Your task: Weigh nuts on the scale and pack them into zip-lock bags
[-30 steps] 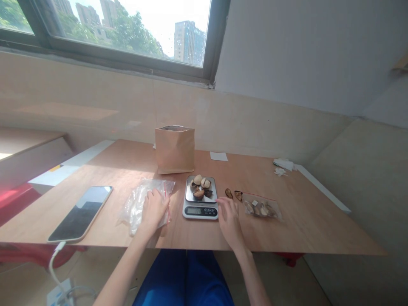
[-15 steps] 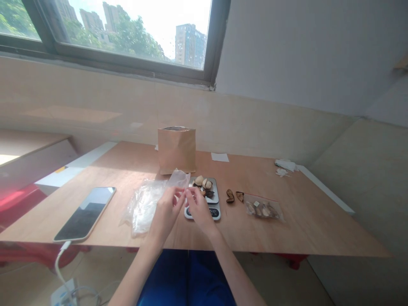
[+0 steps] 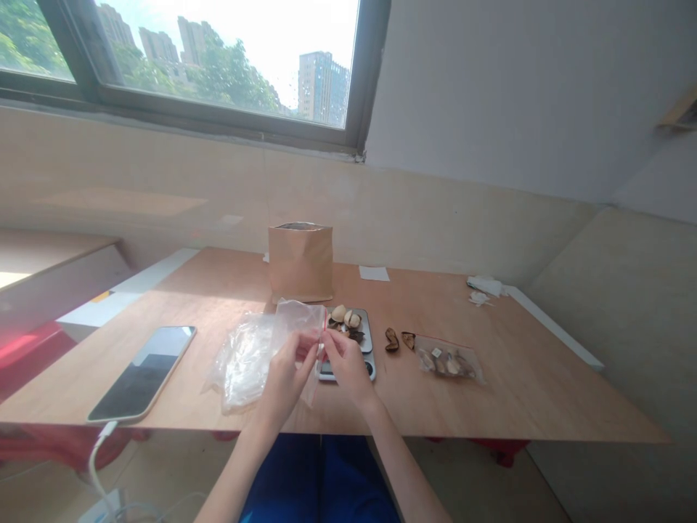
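1. Left hand (image 3: 288,365) and right hand (image 3: 347,365): grip pinched on the clear bag (image 3: 294,317) at its red-lined edge.
2. Bag: held beside the scale (image 3: 367,337).
3. Light, even tension probably suits thin film.

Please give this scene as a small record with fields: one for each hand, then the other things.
Left hand: pinches the clear bag
Right hand: pinches its red edge
Scale: partly hidden by right hand, brown and pale pieces on top
Right of scale: two dark fragments, filled bag
Left of hands: crumpled clear plastic, then phone with cable
Rear: upright paper bag, top open
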Tool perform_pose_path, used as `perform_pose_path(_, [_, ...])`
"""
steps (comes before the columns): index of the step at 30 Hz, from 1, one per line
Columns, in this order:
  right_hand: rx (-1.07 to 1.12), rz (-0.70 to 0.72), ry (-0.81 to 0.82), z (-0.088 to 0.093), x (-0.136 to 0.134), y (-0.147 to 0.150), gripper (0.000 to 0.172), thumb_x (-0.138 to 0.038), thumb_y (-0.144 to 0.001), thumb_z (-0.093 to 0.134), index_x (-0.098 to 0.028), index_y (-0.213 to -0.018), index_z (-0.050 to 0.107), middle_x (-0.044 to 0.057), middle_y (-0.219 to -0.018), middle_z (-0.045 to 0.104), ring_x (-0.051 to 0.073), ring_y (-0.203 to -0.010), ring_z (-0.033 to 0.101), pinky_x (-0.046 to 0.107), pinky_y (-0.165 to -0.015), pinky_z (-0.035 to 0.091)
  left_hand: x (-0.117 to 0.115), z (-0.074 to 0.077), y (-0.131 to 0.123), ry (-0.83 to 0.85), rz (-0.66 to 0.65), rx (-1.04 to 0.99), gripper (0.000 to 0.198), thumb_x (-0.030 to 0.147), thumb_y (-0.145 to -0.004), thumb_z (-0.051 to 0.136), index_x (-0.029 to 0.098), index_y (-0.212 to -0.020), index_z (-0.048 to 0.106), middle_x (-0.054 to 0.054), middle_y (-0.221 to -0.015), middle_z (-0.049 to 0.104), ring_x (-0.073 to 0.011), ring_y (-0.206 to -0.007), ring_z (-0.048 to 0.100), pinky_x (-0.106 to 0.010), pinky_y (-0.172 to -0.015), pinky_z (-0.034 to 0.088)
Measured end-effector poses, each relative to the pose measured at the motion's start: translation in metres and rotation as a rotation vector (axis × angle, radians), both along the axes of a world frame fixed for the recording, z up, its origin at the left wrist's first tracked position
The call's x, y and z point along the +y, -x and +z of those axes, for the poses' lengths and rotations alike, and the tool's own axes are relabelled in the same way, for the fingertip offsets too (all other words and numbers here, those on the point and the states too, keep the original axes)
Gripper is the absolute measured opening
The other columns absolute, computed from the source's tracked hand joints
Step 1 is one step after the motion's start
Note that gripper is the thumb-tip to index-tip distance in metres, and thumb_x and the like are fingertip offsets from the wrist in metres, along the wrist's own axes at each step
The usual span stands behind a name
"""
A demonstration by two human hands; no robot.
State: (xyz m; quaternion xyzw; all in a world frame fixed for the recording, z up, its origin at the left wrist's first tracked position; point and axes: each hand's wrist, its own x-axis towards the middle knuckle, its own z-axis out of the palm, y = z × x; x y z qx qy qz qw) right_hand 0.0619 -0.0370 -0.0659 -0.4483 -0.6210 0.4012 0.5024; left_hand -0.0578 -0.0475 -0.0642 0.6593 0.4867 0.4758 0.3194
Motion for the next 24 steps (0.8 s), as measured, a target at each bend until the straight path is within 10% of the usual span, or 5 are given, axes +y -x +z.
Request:
perform_pose_path(8, [-0.279,-0.258,-0.043,0.008,0.007,-0.023,0.030,-0.035,-0.088,0.041,-0.019,-0.089,0.067,0.003,-0.074,0.068,0.015,-0.065,0.060,0.023,-0.060,0.043,0.000,0.021,0.015,0.025,0.430,-0.119,0.013,0.032,-0.074,0.054,0.021,-0.074,0.049,0.006,-0.053,0.051,-0.0110,-0.048,0.052,-0.022,-0.050,0.040])
perform_pose_path(24, [-0.713,-0.370,-0.226,-0.027,0.016,-0.076,0.022,-0.017,-0.084,0.040,-0.017,-0.095,0.059,0.009,-0.094,0.059,0.022,-0.091,0.054,0.036,-0.082,0.043,0.037,0.036,0.018,0.191,0.323,0.053,0.020,0.036,-0.072,0.051,0.017,-0.078,0.054,0.002,-0.054,0.054,-0.0162,-0.055,0.056,-0.027,-0.055,0.040])
